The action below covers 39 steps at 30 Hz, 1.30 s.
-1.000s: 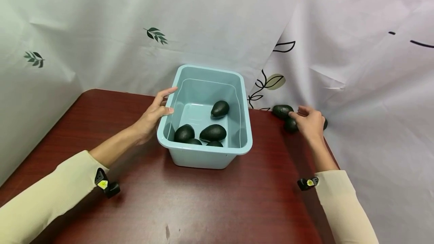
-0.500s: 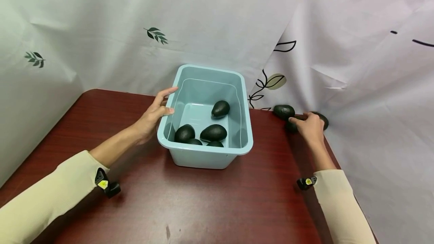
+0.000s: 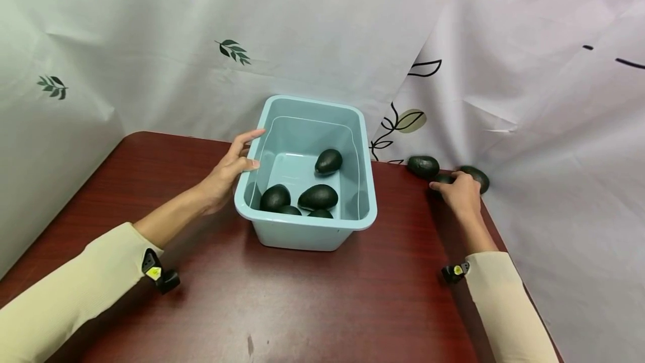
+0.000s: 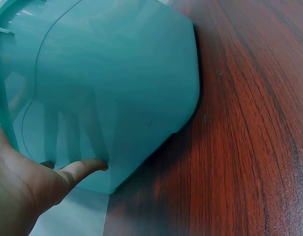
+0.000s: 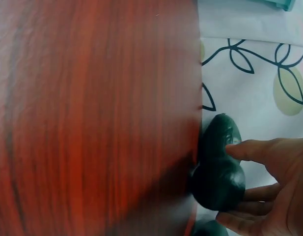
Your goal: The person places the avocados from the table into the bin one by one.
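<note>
My left hand (image 3: pixel 227 170) is at the left side of a pale blue plastic tub (image 3: pixel 304 237). Its index finger and thumb reach the rim in the head view, and in the left wrist view fingertips (image 4: pixel 102 166) touch the outer wall. Several dark green avocados lie in the tub, one (image 3: pixel 328 161) apart towards the back. At the table's right edge my right hand (image 3: pixel 462 192) has thumb and fingers around the middle avocado (image 5: pixel 220 184) of a row of three. Another avocado (image 3: pixel 423 166) sits beyond it, and a third (image 3: pixel 476 179) partly behind the hand.
The dark red wooden table (image 3: pixel 302 301) spreads in front of the tub. White cloth (image 3: pixel 322 32) with leaf prints hangs behind the table and along its right side, close by the row of avocados.
My right hand has lowered slightly over the middle avocado, its fingers shifting so that the avocado to its right shows more. The left hand and the tub have kept their places.
</note>
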Tool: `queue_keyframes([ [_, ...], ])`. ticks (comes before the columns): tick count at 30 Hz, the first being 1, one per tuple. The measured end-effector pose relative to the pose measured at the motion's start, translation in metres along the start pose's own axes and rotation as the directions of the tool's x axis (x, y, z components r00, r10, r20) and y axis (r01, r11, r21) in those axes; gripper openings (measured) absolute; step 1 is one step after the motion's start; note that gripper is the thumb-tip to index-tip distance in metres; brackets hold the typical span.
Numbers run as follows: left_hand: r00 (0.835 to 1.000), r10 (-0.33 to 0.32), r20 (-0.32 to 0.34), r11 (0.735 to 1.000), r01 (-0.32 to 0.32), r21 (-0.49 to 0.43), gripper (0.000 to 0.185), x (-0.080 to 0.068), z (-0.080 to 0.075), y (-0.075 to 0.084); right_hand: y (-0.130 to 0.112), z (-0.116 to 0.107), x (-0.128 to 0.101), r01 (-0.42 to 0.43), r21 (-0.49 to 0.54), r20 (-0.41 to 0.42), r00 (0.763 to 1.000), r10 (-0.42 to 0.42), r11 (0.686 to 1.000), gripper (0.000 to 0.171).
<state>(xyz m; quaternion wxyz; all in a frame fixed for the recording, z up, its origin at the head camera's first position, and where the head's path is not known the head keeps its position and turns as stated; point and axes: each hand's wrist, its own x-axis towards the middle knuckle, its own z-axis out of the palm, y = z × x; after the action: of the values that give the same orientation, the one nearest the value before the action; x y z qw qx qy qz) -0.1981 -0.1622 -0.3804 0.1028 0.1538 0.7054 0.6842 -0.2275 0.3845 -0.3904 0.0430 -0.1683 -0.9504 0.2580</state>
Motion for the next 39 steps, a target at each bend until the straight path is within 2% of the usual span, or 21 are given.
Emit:
queue_keyframes([
  [11, 1.0, -0.012, -0.012, 1.0, 0.012, 0.014, 0.08, -0.002, -0.001, 0.001, 0.007, 0.001, 0.002, 0.002, 0.011, 0.002, 1.0, -0.002, 1.0, 0.078],
  [21, 1.0, -0.005, -0.005, 1.0, 0.005, 0.013, 0.08, -0.001, -0.001, 0.0, 0.01, -0.002, 0.001, -0.046, 0.035, 0.04, 0.998, 0.045, 0.998, 0.085],
  [33, 1.0, 0.0, 0.007, 1.0, 0.0, 0.011, 0.079, -0.001, -0.001, -0.001, 0.018, -0.008, -0.004, -0.049, 0.084, -0.044, 0.998, 0.053, 0.995, 0.079],
  [39, 1.0, -0.004, 0.003, 1.0, 0.004, 0.013, 0.079, 0.0, -0.002, 0.0, 0.013, -0.014, -0.005, -0.046, 0.119, -0.052, 0.997, 0.052, 0.992, 0.08],
])
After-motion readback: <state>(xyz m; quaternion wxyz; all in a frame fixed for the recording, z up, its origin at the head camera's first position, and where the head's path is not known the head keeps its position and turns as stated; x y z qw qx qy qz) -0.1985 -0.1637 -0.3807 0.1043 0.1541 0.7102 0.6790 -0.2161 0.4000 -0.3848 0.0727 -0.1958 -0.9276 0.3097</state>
